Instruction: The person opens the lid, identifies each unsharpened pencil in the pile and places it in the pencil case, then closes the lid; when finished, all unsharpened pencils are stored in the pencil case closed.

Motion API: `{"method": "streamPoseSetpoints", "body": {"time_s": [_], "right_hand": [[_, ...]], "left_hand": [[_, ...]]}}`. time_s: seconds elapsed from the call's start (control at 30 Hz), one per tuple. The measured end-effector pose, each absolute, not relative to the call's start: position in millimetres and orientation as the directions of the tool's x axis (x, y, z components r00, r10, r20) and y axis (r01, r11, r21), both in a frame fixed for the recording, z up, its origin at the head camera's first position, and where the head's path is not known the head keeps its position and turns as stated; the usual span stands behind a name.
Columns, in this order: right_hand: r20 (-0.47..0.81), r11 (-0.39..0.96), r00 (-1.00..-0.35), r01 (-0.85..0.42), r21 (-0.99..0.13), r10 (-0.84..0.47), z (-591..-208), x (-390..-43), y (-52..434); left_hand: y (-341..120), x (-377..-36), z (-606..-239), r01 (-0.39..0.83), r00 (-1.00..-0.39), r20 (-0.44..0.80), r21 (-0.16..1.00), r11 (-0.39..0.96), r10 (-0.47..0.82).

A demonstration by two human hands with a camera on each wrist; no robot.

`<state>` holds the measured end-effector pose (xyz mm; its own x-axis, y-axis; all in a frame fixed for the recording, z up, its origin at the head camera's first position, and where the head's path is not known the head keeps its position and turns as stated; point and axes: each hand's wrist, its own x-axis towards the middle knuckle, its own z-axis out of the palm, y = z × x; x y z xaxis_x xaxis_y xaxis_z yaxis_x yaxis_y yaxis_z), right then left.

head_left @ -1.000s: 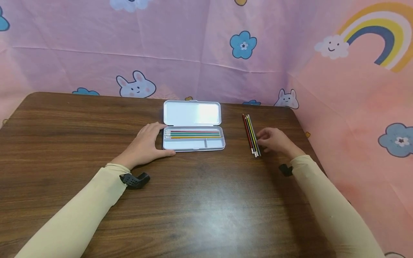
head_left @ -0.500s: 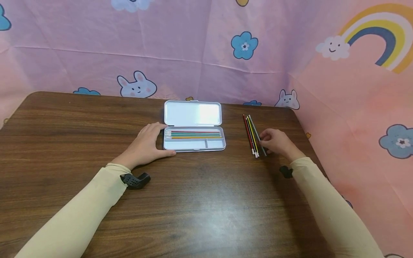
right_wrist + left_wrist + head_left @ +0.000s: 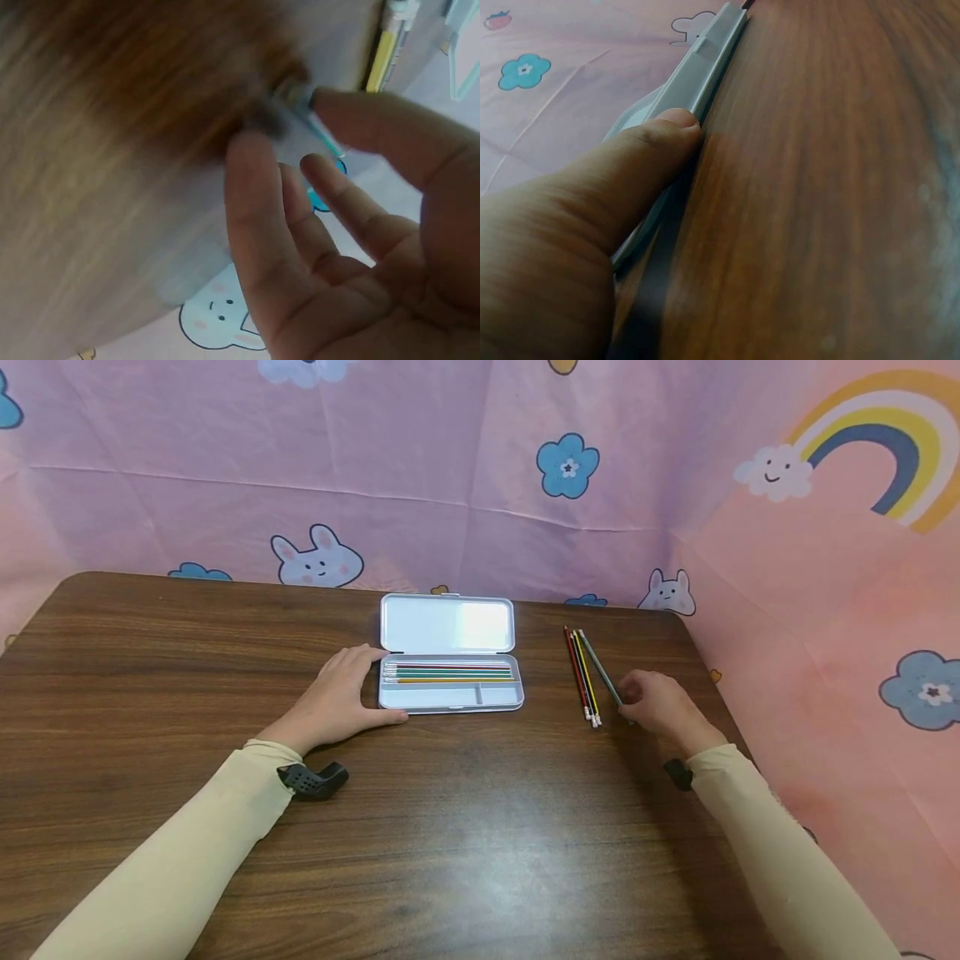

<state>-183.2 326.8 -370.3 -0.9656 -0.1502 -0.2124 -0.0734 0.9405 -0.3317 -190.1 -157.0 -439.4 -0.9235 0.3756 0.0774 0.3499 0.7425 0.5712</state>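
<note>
Right hand (image 3: 660, 706) fingers (image 3: 251, 169) are pinching the eraser end of the grey pencil (image 3: 600, 667), thumb against fingertips, its far end angling away and fanning off from the loose pencils (image 3: 581, 672) lying just to the left on the worktop (image 3: 465, 827). Over on the other side, the left hand (image 3: 341, 693) is resting with relaxed fingers, thumb (image 3: 656, 146) pressing the near edge of the open pencil case (image 3: 450, 685), four pencils lying inside it.

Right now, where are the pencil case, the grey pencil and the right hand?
pencil case (image 3: 450, 697), head view, front compartment floor.
grey pencil (image 3: 600, 667), head view, mid-shaft.
right hand (image 3: 660, 703), head view, back of hand.
</note>
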Motion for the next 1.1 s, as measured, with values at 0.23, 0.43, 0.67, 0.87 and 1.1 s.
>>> {"method": "streamPoseSetpoints", "body": {"time_s": [0.23, 0.43, 0.67, 0.87, 1.1], "right_hand": [[-0.156, 0.953, -0.981, -0.068, -0.295, -0.119, -373.1, -181.0, 327.0], [-0.12, 0.955, -0.989, -0.051, -0.294, -0.09, -375.4, -178.8, 324.0], [-0.099, 0.963, -0.992, -0.052, -0.265, -0.081, -378.8, -181.6, 320.9], [-0.122, 0.965, -0.99, -0.031, -0.26, -0.065, -380.1, -179.8, 323.9], [-0.108, 0.962, -0.992, -0.026, -0.272, -0.057, -379.7, -177.6, 328.7]], "left_hand": [[-157.5, -192.0, -441.1, 0.36, -0.921, 0.09, 0.57, 0.739, 0.38], [-158.2, -192.5, -439.7, 0.354, -0.923, 0.084, 0.568, 0.743, 0.375], [-160.4, -191.4, -437.0, 0.347, -0.924, 0.071, 0.572, 0.743, 0.376], [-158.2, -192.8, -437.5, 0.356, -0.921, 0.076, 0.568, 0.742, 0.383], [-156.7, -191.0, -437.2, 0.347, -0.923, 0.065, 0.571, 0.744, 0.38]]}}
